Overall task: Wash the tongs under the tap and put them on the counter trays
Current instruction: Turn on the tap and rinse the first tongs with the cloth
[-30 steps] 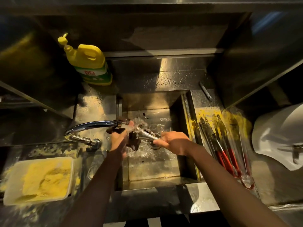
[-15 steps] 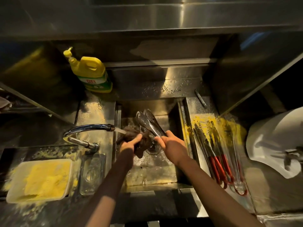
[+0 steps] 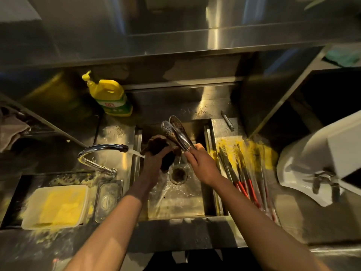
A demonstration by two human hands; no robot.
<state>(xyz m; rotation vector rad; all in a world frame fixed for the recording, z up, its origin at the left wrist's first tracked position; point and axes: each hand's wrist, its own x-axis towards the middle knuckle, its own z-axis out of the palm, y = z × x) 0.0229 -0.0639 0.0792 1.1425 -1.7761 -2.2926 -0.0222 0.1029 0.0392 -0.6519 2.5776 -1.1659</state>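
right hand (image 3: 202, 165) grips the tongs (image 3: 176, 132) by the handle over the sink (image 3: 209, 173); left hand (image 3: 156, 159) clutches a dark scrubber (image 3: 159, 142) against them. risk: wet metal slips, tongs drop toward the drain.

Bottle label (image 3: 112, 105) txt illegible

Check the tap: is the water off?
No, water streams from the tap into the sink, toward the left hand gripping a dark scrubber.
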